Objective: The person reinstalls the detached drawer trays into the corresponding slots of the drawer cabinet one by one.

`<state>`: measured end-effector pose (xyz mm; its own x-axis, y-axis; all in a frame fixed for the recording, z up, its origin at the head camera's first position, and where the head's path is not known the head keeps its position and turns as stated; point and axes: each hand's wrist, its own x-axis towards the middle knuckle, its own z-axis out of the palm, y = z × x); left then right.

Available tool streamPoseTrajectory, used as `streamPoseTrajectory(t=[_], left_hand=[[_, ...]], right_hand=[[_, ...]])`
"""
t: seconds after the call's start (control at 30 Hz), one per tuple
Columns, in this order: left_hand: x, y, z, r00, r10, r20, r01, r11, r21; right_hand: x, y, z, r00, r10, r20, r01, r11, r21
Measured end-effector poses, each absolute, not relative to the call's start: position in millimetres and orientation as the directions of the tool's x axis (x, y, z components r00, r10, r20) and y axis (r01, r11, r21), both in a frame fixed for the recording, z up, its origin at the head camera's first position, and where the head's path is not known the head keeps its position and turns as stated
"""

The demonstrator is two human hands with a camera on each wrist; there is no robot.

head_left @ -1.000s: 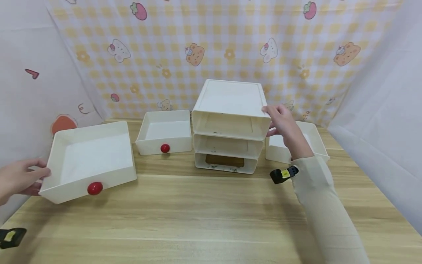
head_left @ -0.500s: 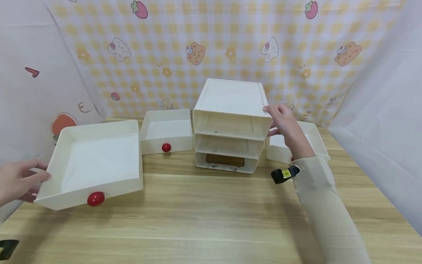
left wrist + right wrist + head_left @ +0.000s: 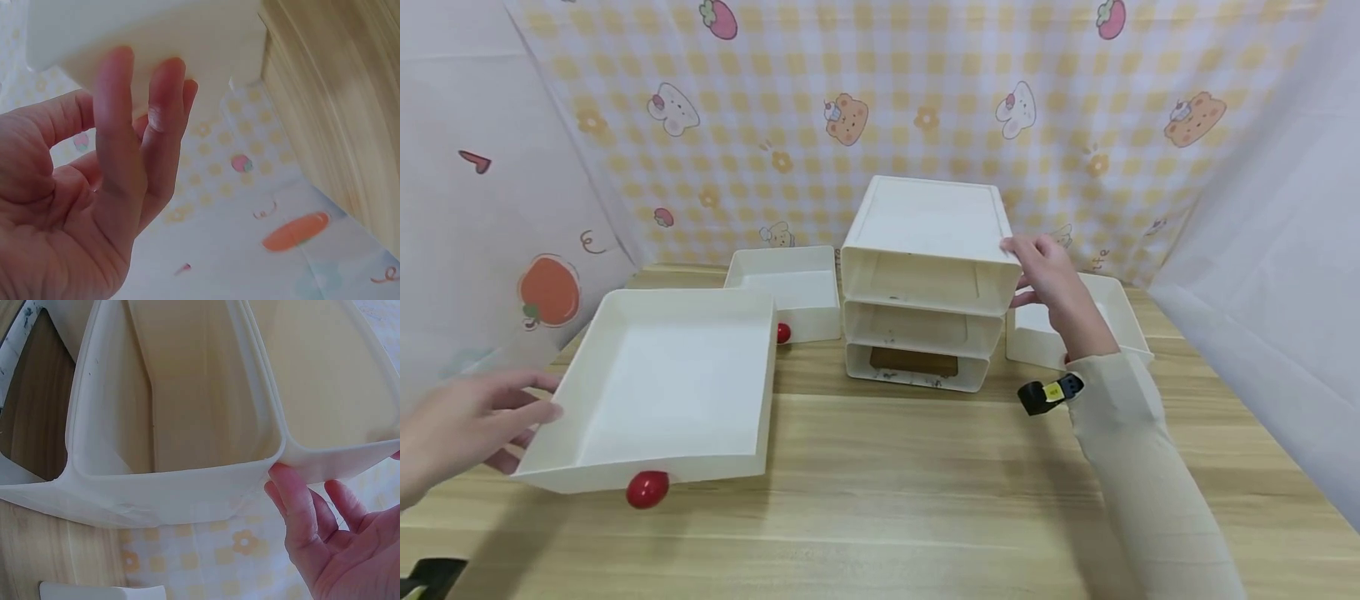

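Observation:
Off to the left in the head view, my left hand (image 3: 475, 425) holds a white drawer (image 3: 677, 375) by its left side wall, thumb inside and fingers outside. The drawer is tilted, with a red round knob (image 3: 647, 489) on its front. In the left wrist view, the fingers (image 3: 115, 94) lie against its outer wall (image 3: 187, 31). My right hand (image 3: 1045, 279) grips the upper right edge of a white cabinet (image 3: 932, 217) with three open slots. The right wrist view has its fingers (image 3: 294, 494) on the cabinet's side wall (image 3: 169, 494).
A smaller white drawer (image 3: 790, 292) with a red knob, partly covered by the held one, sits left of the cabinet. Another white drawer (image 3: 1112, 312) stands to the right, behind my right forearm. A checked curtain (image 3: 925, 100) hangs behind the wooden table (image 3: 910, 483).
My left hand has brought the drawer right and nearer, off the table, and tilted it so its inside shows more. My right hand has stayed on the cabinet.

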<state>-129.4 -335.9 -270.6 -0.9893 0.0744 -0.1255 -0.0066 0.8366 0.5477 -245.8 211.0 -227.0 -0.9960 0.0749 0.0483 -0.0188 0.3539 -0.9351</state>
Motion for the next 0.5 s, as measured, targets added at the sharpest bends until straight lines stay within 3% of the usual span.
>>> streamPoseTrajectory(t=[0.5], left_hand=[[-125,-287,-274,-0.962,0.238,-0.136,0.113,0.796,0.594]], right_hand=[[-245,211,-225,-0.997,0.067,0.038,-0.012,0.356,-0.934]])
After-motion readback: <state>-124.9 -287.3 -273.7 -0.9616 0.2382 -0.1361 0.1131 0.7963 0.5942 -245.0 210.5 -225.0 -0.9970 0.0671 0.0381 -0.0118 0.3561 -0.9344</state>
